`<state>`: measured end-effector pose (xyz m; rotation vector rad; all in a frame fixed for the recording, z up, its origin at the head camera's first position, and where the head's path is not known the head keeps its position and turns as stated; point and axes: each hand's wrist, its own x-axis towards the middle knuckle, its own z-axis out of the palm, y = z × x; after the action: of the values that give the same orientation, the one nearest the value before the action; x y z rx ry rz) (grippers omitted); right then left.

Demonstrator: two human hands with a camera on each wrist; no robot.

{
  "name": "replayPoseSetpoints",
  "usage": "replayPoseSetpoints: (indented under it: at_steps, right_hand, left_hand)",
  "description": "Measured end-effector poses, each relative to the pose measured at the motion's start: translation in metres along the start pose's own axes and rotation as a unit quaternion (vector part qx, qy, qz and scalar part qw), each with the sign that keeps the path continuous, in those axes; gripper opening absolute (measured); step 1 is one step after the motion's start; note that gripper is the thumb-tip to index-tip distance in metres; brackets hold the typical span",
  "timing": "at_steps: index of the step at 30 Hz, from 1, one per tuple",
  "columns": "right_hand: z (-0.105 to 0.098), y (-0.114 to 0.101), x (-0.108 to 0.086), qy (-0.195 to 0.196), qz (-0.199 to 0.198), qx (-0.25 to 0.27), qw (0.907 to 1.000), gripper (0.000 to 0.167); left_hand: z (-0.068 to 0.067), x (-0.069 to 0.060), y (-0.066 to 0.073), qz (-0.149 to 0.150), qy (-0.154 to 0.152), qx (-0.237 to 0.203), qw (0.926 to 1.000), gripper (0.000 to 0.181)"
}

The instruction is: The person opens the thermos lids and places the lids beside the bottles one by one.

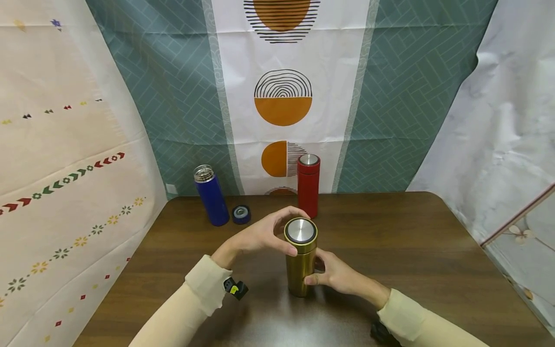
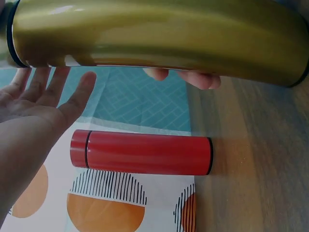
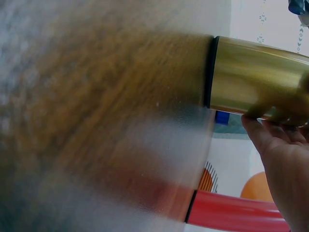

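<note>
A gold thermos (image 1: 299, 272) with a brushed silver top stands upright on the wooden table. My left hand (image 1: 269, 231) grips its lid (image 1: 301, 231) from the left, thumb in front and fingers reaching round the back. Lower down, my right hand (image 1: 336, 273) holds the body from the right, the thumb lying across the front. In the left wrist view the gold thermos (image 2: 159, 34) covers the fingertips of the left hand (image 2: 41, 104). The right wrist view shows the right hand (image 3: 285, 159) against the body, some distance above the black base.
A closed red thermos (image 1: 308, 190) stands behind the gold one. At the back left is an uncapped blue thermos (image 1: 213, 200), its lid (image 1: 241, 214) lying beside it on the table (image 1: 390, 241). Patterned cloths (image 1: 173, 96) hang behind and at the sides.
</note>
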<state>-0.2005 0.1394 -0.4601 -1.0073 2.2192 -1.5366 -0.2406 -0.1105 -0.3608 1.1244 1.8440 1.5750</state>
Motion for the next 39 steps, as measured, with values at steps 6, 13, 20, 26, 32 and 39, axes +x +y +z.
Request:
replayPoseSetpoints:
  at_steps: [6, 13, 20, 26, 32, 39]
  right_hand:
    - [0.000, 0.000, -0.001, 0.004, 0.007, -0.009, 0.9999, 0.061]
    - [0.000, -0.001, -0.002, 0.001, 0.009, -0.002, 1.0000, 0.061]
    - [0.000, 0.000, -0.002, 0.000, 0.009, -0.004, 1.0000, 0.062]
    - [-0.001, -0.001, 0.001, 0.001, 0.009, -0.005, 0.9999, 0.058]
    - [-0.002, -0.003, 0.001, -0.001, 0.017, -0.009, 0.9998, 0.058]
    - [-0.003, -0.004, 0.000, -0.001, 0.021, -0.011, 0.9997, 0.061]
  left_hand:
    - [-0.008, -0.001, 0.004, 0.015, -0.038, -0.004, 0.9991, 0.089]
    - [-0.021, 0.002, 0.008, 0.018, -0.099, 0.019, 0.9947, 0.096]
    - [-0.023, 0.005, 0.011, 0.019, -0.113, 0.044, 0.9924, 0.092]
    - [-0.025, 0.009, 0.017, 0.013, -0.133, 0.028, 0.9907, 0.091]
    - [-0.026, 0.012, 0.021, 0.011, -0.143, 0.015, 0.9896, 0.088]
    - [-0.025, 0.011, 0.020, -0.003, -0.131, 0.029, 0.9910, 0.078]
